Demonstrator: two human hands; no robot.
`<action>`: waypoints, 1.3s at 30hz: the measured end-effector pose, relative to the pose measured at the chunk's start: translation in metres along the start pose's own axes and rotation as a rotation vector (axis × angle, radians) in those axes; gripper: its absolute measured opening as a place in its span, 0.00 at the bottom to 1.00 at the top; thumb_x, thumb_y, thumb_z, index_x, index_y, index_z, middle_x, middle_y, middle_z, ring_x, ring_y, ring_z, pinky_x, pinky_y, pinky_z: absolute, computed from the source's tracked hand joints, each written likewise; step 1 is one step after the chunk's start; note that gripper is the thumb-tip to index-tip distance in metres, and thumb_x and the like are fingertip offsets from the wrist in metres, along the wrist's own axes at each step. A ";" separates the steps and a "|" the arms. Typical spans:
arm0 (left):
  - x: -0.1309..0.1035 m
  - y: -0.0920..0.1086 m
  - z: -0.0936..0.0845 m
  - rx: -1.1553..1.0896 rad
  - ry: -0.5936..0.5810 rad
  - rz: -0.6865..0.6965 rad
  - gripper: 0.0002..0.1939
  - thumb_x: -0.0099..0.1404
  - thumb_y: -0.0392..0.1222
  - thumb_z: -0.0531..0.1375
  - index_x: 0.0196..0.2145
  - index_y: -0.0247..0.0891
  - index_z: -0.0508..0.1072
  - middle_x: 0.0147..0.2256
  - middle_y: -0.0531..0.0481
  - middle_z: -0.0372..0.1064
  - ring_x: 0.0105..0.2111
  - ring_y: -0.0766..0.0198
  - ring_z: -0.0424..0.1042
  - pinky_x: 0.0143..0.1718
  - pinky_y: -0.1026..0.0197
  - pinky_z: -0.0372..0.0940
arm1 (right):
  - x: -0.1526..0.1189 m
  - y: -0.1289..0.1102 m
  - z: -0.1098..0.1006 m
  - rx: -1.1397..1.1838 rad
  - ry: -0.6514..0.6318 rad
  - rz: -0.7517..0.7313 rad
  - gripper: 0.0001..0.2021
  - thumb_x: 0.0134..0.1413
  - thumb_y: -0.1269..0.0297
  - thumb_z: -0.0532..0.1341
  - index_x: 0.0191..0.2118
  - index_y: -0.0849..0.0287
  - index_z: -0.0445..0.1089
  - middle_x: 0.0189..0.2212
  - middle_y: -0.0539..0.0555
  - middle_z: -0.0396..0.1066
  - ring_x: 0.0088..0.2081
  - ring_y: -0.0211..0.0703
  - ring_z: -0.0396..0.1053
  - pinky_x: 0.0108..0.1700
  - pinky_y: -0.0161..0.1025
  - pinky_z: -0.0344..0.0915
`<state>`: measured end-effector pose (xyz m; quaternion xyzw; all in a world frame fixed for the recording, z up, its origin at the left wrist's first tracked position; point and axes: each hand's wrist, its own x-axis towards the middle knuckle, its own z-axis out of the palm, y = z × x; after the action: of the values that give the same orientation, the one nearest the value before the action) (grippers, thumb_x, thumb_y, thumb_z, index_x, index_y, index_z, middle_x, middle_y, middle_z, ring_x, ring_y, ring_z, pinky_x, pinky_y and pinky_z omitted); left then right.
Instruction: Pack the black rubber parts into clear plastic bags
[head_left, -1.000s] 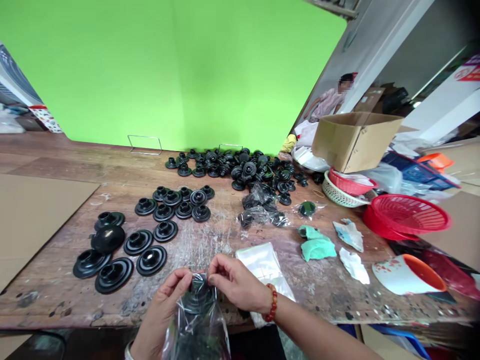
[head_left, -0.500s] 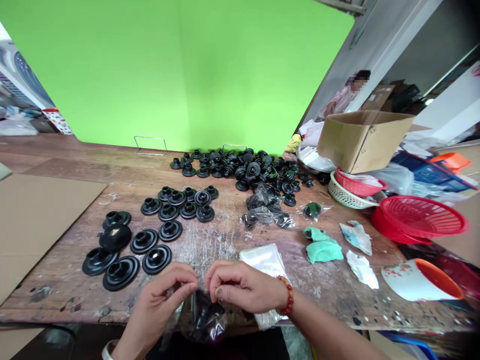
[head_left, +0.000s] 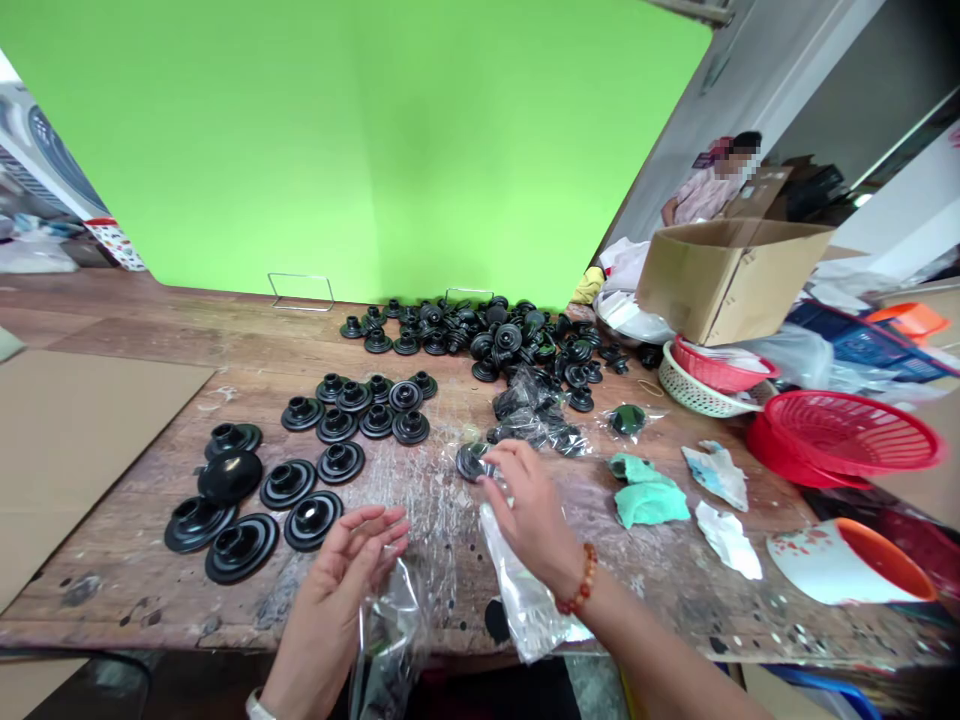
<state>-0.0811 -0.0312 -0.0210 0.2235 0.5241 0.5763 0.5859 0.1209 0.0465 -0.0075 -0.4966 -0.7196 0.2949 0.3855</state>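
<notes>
My left hand (head_left: 337, 570) is at the front of the table, its thumb and fingers closed on a clear plastic bag (head_left: 394, 615) that hangs over the edge. Farther forward, my right hand (head_left: 532, 515) has its thumb and fingers apart at the right side of a black ribbed disc (head_left: 472, 462), which appears to be in clear wrap. Under that hand lies a stack of clear plastic bags (head_left: 517, 600). Several unwrapped black discs with raised hubs (head_left: 288, 483) lie to the left. Behind my right hand is a cluster of wrapped discs (head_left: 536, 415).
A heap of black discs (head_left: 495, 335) lies before the green panel (head_left: 360, 150). To the right are another wrapped disc (head_left: 626, 420), a green cloth (head_left: 649, 495), crumpled tissue (head_left: 727, 540), a white cup (head_left: 810, 560), red baskets (head_left: 840, 430) and a cardboard box (head_left: 727, 280). A person stands beyond.
My right hand has moved forward and right, away from my left hand. A black disc now lies on the table by its fingers. The dark bundle between my hands is gone from there.
</notes>
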 end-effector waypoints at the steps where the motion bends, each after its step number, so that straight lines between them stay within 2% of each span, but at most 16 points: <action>1: -0.002 -0.002 0.006 -0.032 -0.040 -0.007 0.19 0.57 0.47 0.67 0.45 0.41 0.70 0.48 0.45 0.75 0.49 0.55 0.73 0.52 0.57 0.65 | -0.008 -0.008 0.003 0.035 -0.074 0.017 0.07 0.59 0.65 0.57 0.42 0.58 0.68 0.39 0.57 0.68 0.44 0.48 0.65 0.48 0.45 0.61; 4: -0.006 -0.009 0.024 -0.055 -0.120 0.022 0.17 0.63 0.47 0.61 0.49 0.44 0.67 0.55 0.45 0.70 0.56 0.53 0.67 0.57 0.52 0.61 | -0.027 -0.027 0.020 0.362 -0.397 0.249 0.13 0.53 0.63 0.64 0.45 0.57 0.66 0.31 0.50 0.69 0.32 0.40 0.66 0.34 0.36 0.62; 6: -0.008 -0.012 0.031 -0.029 -0.139 0.045 0.16 0.65 0.47 0.59 0.51 0.48 0.66 0.59 0.48 0.66 0.59 0.55 0.63 0.58 0.53 0.60 | -0.034 -0.030 0.032 0.527 -0.473 0.353 0.17 0.49 0.68 0.65 0.46 0.58 0.65 0.27 0.46 0.67 0.28 0.36 0.64 0.30 0.33 0.59; 10: -0.010 -0.009 0.030 -0.023 -0.117 0.007 0.22 0.62 0.47 0.63 0.53 0.48 0.65 0.59 0.48 0.66 0.60 0.57 0.62 0.58 0.56 0.60 | -0.038 -0.021 0.041 0.529 -0.292 0.310 0.12 0.50 0.74 0.59 0.43 0.60 0.69 0.26 0.46 0.63 0.28 0.35 0.61 0.31 0.33 0.59; 13: -0.008 -0.006 0.022 -0.032 -0.045 -0.121 0.26 0.55 0.46 0.69 0.50 0.40 0.70 0.45 0.44 0.76 0.48 0.57 0.73 0.50 0.57 0.67 | -0.038 -0.015 0.039 0.545 -0.175 0.331 0.09 0.51 0.72 0.59 0.40 0.59 0.67 0.28 0.47 0.62 0.30 0.36 0.62 0.33 0.33 0.61; 15: -0.005 -0.005 0.018 0.011 -0.005 -0.168 0.22 0.49 0.46 0.71 0.41 0.36 0.75 0.34 0.47 0.78 0.37 0.60 0.76 0.41 0.60 0.70 | -0.038 -0.014 0.037 0.618 -0.190 0.396 0.12 0.48 0.73 0.60 0.41 0.58 0.65 0.28 0.46 0.61 0.30 0.36 0.62 0.32 0.33 0.62; 19: -0.002 -0.008 0.012 0.104 0.005 -0.147 0.16 0.45 0.47 0.73 0.27 0.34 0.77 0.23 0.52 0.74 0.24 0.68 0.69 0.28 0.68 0.65 | -0.034 -0.018 0.034 0.753 -0.290 0.464 0.26 0.41 0.74 0.66 0.50 0.58 0.63 0.35 0.49 0.66 0.35 0.36 0.65 0.38 0.34 0.64; 20: -0.002 -0.009 0.010 0.145 0.002 -0.133 0.16 0.45 0.48 0.73 0.24 0.34 0.76 0.19 0.53 0.72 0.21 0.69 0.66 0.24 0.69 0.61 | -0.032 -0.019 0.033 0.779 -0.327 0.476 0.26 0.41 0.72 0.67 0.50 0.59 0.65 0.34 0.49 0.67 0.34 0.36 0.65 0.37 0.34 0.63; 22: -0.002 -0.012 0.007 0.266 -0.006 -0.065 0.19 0.47 0.52 0.71 0.18 0.35 0.70 0.13 0.57 0.63 0.17 0.72 0.57 0.19 0.69 0.53 | -0.029 -0.021 0.032 0.784 -0.393 0.493 0.17 0.43 0.69 0.67 0.43 0.62 0.70 0.28 0.48 0.67 0.28 0.34 0.63 0.32 0.33 0.60; 24: -0.003 -0.014 0.004 0.386 -0.036 0.015 0.25 0.51 0.59 0.66 0.15 0.36 0.65 0.12 0.59 0.55 0.16 0.72 0.52 0.18 0.68 0.48 | -0.027 -0.023 0.033 0.737 -0.429 0.472 0.07 0.47 0.65 0.65 0.33 0.63 0.72 0.23 0.47 0.64 0.23 0.32 0.59 0.27 0.32 0.56; 25: -0.004 -0.015 0.003 0.422 -0.058 0.042 0.26 0.53 0.62 0.63 0.15 0.37 0.63 0.13 0.59 0.53 0.16 0.72 0.51 0.18 0.67 0.47 | -0.027 -0.024 0.034 0.712 -0.425 0.449 0.07 0.48 0.64 0.66 0.30 0.63 0.72 0.23 0.47 0.64 0.23 0.32 0.58 0.27 0.32 0.55; 29: -0.007 -0.013 0.000 0.438 -0.130 0.053 0.29 0.54 0.67 0.59 0.14 0.37 0.65 0.13 0.56 0.55 0.16 0.69 0.52 0.18 0.65 0.48 | -0.027 -0.025 0.042 0.728 -0.441 0.432 0.18 0.42 0.63 0.71 0.40 0.60 0.71 0.32 0.49 0.69 0.32 0.35 0.63 0.32 0.32 0.59; 32: -0.007 -0.009 -0.003 0.445 -0.177 0.063 0.29 0.54 0.65 0.60 0.13 0.36 0.67 0.14 0.52 0.62 0.18 0.67 0.58 0.21 0.64 0.53 | -0.026 -0.025 0.046 0.766 -0.553 0.467 0.18 0.41 0.62 0.72 0.39 0.62 0.71 0.28 0.48 0.67 0.28 0.34 0.62 0.30 0.31 0.57; 35: -0.003 -0.007 -0.010 0.360 -0.201 -0.019 0.21 0.53 0.59 0.65 0.24 0.36 0.75 0.18 0.51 0.69 0.19 0.66 0.62 0.22 0.66 0.54 | -0.021 -0.025 0.045 0.676 -0.513 0.397 0.11 0.44 0.63 0.70 0.29 0.63 0.69 0.21 0.45 0.62 0.23 0.31 0.56 0.26 0.31 0.52; 37: 0.001 -0.007 -0.015 0.252 -0.202 -0.096 0.18 0.53 0.56 0.67 0.32 0.38 0.77 0.20 0.52 0.71 0.20 0.67 0.64 0.23 0.67 0.56 | -0.018 -0.026 0.043 0.608 -0.455 0.301 0.11 0.46 0.64 0.70 0.27 0.62 0.68 0.24 0.47 0.64 0.26 0.33 0.59 0.29 0.31 0.54; 39: 0.003 -0.006 -0.018 0.190 -0.199 -0.118 0.16 0.53 0.53 0.68 0.30 0.36 0.77 0.19 0.53 0.70 0.20 0.69 0.62 0.23 0.68 0.55 | -0.015 -0.028 0.041 0.649 -0.461 0.241 0.11 0.47 0.64 0.70 0.26 0.62 0.67 0.29 0.49 0.66 0.31 0.34 0.62 0.33 0.31 0.57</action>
<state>-0.0947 -0.0356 -0.0338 0.3029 0.5275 0.4639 0.6440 0.0752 0.0217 -0.0107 -0.3510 -0.5934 0.6530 0.3135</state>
